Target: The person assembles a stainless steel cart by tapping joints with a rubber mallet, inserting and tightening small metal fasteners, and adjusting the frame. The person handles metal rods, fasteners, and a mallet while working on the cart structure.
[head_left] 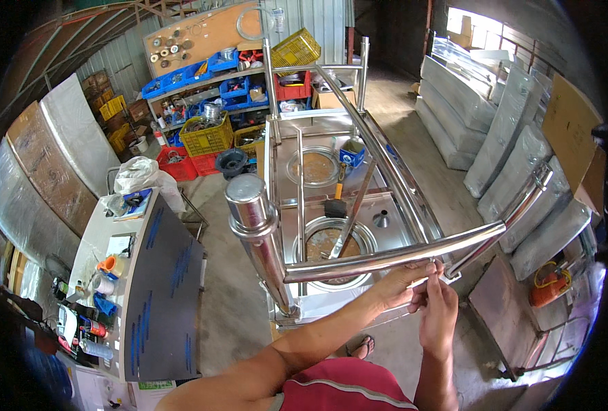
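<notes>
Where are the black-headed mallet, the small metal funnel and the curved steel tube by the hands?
Black-headed mallet (335,208): head view, on its black head.
Metal funnel (382,220): head view, on its flared body.
Curved steel tube (396,254): head view, on its middle.

The tubular frame (400,256) is silvery, the shirt (355,373) deep red, striped with grey.

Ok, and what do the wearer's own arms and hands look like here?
Both forearms are bare, with no sleeve showing on either. The left hand and right hand wear no gloves, and no watch or band shows at the wrists. Between the arms is a deep red garment with pale grey trim.
</notes>
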`<state>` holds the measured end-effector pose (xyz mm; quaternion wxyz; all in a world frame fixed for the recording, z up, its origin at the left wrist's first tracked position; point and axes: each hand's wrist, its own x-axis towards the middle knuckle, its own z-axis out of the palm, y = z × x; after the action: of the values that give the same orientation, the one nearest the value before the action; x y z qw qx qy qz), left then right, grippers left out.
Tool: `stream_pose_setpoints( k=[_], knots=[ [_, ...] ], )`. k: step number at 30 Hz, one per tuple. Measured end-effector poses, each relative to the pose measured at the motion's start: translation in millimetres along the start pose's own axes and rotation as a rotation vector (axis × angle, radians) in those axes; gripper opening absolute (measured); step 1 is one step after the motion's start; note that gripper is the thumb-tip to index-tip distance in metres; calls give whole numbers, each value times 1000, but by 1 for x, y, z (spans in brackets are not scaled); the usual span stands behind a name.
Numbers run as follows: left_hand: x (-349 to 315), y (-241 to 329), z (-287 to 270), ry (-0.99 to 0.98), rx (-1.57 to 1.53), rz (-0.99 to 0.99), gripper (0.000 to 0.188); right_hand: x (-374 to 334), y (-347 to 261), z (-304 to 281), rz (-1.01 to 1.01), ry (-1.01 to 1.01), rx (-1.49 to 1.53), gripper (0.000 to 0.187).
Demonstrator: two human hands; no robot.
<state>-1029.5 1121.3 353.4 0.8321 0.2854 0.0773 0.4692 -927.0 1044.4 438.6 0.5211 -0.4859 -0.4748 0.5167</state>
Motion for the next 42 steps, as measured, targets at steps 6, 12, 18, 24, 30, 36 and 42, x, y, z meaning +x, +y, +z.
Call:
stream_pose_setpoints(
  k=[6,12,18,24,30,36,42],
  knots=[
    [6,-8,4,-67,30,261,18,-10,6,13,-848,387,-714,39],
    [3,-14,21,97,-9,247,18,12,-12,-12,-502,438,-578,26],
    [5,-17,19,129,14,318,19,22,-16,-26,-1188,354,-1011,28],
    [3,-19,11,110,6,241,10,30,0,-42,-934,338,-1054,28],
    [-2,-7,5,87,26,176,13,10,45,-15,-541,385,-433,13],
    [0,11,-5,-17,141,156,33,7,35,-12,-521,322,-642,15],
    [1,12,-2,-11,-20,5,29,-12,26,13,-367,136,-313,14]
  ],
)
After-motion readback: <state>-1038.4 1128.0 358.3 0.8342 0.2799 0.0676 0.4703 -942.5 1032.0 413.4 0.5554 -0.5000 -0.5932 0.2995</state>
